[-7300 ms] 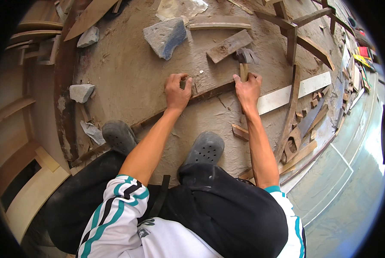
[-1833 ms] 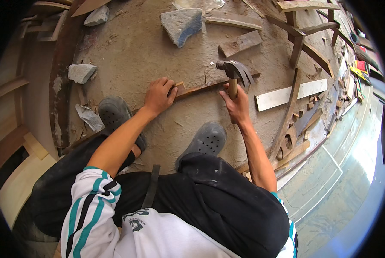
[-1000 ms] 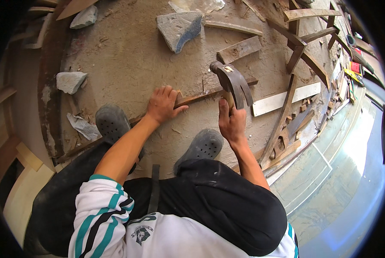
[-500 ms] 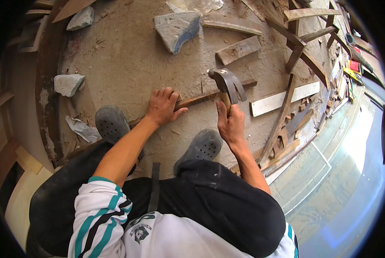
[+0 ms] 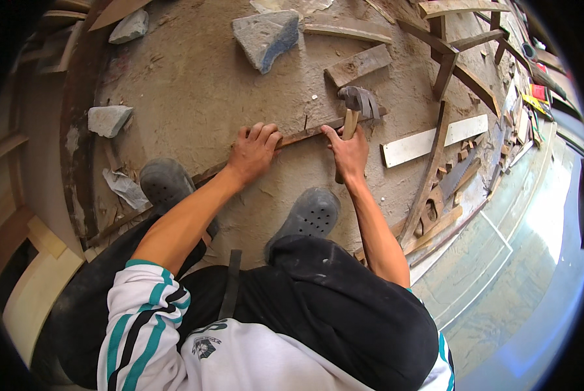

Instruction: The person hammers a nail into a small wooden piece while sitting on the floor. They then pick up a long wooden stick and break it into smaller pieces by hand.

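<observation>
A long, narrow dark wooden strip [image 5: 300, 135] lies across the dirt floor in front of my feet. My left hand [image 5: 253, 155] wraps its fingers over the strip. A claw hammer [image 5: 358, 101] is in my right hand [image 5: 350, 155], its handle upright in the grip and its metal head above the fist. My right thumb and fingertips reach the strip's near edge. Between the hands, a thin nail [image 5: 306, 122] sticks up at the strip; how deep it sits I cannot tell.
Grey clogs [image 5: 310, 214] are on my feet near the strip. A white-faced board [image 5: 435, 140], a handsaw [image 5: 458, 179] and wood offcuts lie to the right. Ahead are a broken concrete chunk [image 5: 266, 38] and a wooden frame [image 5: 447, 55]. Glass-like sheets [image 5: 481, 274] lie at lower right.
My right hand has come down and closer to the strip, with its thumb now at the wood. The hammer has turned more upright. My left hand has shifted slightly right along the strip.
</observation>
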Demonstrator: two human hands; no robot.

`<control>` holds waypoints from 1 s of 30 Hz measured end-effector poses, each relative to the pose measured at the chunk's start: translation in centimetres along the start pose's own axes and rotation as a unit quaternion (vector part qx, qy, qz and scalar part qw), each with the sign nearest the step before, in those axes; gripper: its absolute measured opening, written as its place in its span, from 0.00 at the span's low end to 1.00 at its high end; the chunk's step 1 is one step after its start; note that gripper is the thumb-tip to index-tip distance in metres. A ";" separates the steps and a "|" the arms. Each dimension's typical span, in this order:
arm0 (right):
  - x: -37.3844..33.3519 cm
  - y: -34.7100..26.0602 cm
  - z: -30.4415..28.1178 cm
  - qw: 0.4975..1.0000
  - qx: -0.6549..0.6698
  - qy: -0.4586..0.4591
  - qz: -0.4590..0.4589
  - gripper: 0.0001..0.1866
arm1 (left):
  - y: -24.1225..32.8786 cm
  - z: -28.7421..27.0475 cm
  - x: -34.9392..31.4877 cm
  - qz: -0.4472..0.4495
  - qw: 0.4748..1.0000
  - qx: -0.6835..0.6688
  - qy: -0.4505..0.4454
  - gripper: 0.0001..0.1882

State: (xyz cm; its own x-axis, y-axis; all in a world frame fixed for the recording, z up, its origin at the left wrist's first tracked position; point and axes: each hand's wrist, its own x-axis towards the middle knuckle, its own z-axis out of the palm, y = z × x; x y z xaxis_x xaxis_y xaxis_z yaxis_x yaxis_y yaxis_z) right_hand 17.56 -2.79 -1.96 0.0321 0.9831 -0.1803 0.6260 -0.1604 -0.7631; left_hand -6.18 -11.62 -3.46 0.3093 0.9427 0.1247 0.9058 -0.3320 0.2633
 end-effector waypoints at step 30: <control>-4.1 -4.7 -3.8 0.979 -0.045 -0.177 -0.089 0.12 | -0.2 -0.6 1.3 -0.149 0.985 -0.074 0.041 0.38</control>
State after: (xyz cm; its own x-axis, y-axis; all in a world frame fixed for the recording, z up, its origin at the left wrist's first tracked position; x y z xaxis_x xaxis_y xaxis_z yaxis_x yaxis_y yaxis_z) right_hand 17.41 -5.71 4.69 -0.3461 0.8999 -0.2654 0.6642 0.0352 -0.7467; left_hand -6.20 -10.38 -2.75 0.0065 0.9953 0.0968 0.8984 -0.0483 0.4365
